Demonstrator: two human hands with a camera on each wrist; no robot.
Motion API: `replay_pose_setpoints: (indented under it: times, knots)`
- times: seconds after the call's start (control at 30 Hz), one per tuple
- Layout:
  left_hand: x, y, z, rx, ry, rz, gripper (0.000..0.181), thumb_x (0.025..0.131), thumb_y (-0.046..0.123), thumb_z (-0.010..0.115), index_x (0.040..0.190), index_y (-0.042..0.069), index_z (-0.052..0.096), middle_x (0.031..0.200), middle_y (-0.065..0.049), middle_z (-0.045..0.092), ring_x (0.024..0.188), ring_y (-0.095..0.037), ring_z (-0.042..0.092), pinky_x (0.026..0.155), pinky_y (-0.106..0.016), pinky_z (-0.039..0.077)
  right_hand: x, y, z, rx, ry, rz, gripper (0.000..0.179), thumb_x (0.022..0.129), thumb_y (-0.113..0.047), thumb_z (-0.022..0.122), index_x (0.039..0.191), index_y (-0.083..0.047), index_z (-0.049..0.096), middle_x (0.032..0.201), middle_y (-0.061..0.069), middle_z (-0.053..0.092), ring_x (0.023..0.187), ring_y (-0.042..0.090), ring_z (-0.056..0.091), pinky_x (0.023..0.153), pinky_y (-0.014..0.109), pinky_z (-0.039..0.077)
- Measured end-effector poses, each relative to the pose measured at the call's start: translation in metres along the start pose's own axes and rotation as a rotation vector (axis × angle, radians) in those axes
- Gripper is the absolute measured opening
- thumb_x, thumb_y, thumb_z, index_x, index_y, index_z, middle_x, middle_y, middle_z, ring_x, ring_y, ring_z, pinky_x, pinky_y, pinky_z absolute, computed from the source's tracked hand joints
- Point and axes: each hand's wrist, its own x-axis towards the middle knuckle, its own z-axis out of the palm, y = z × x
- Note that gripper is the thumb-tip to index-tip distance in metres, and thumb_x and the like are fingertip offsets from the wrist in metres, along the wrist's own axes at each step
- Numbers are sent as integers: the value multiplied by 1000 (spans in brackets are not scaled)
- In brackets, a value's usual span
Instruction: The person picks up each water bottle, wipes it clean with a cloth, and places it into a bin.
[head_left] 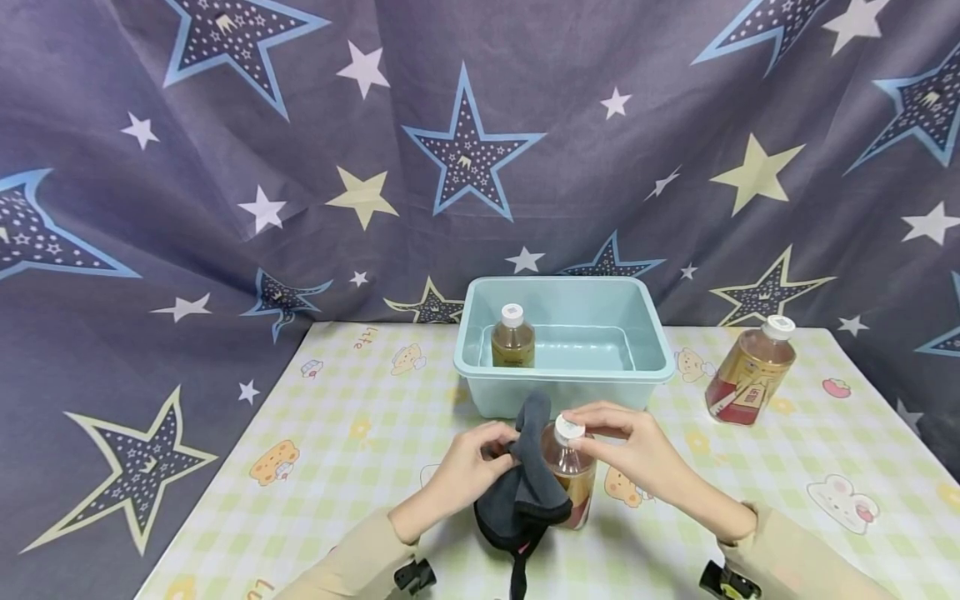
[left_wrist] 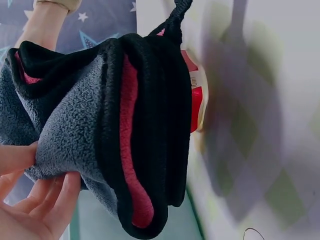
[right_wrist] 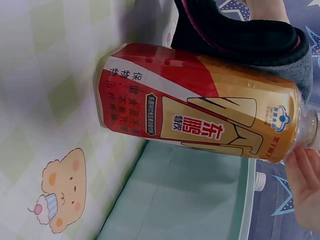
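Star-print curtain (head_left: pixel 337 117) behind; checked tablecloth (head_left: pixel 360 483) below. Left hand (head_left: pixel 471 465): angled inward, fingers curled, pinching black-edged grey fleece cloth (head_left: pixel 536 467). Right hand (head_left: pixel 636 443): angled inward, thumb and fingers pinching white cap (head_left: pixel 569 428) of upright drink bottle (head_left: pixel 577 490), before blue plastic basin (head_left: pixel 562 376). Bottle's left side: hidden by fleece. Second bottle (head_left: pixel 513 343): inside basin, lower part hidden. Third bottle (head_left: pixel 750 375): right of basin, tablecloth stretching between it and right hand.

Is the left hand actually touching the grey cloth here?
Touching. The left wrist view shows it: the left hand grips the cloth, fingertips against its fuzzy side with no gap.
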Motion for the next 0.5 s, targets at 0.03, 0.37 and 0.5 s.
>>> replay_pose_setpoints:
  times: [0.03, 0.37, 0.5]
  knots:
    - [0, 0, 0, 3, 1, 4, 17, 76, -2, 64, 89, 10, 65, 84, 0, 62, 71, -9, 54, 60, -22, 46, 0, 0, 0, 1, 1, -2, 26, 77, -7, 66, 103, -6, 66, 101, 5, 62, 92, 7, 58, 77, 25, 47]
    - [-2, -7, 6, 26, -13, 1, 16, 75, -4, 64, 85, 9, 63, 79, -3, 61, 71, -13, 56, 61, -23, 46, -1, 1, 0, 13, 4, -16, 26, 77, -6, 66, 103, -6, 66, 102, 6, 62, 91, 7, 59, 76, 25, 48]
    - [-4, -9, 9, 20, -32, -43, 16, 75, -5, 63, 84, 8, 63, 76, -4, 60, 71, -16, 56, 62, -24, 46, -1, 1, 0, 17, -1, -16, 26, 78, -5, 65, 103, -6, 65, 102, 6, 62, 89, 8, 59, 75, 25, 48]
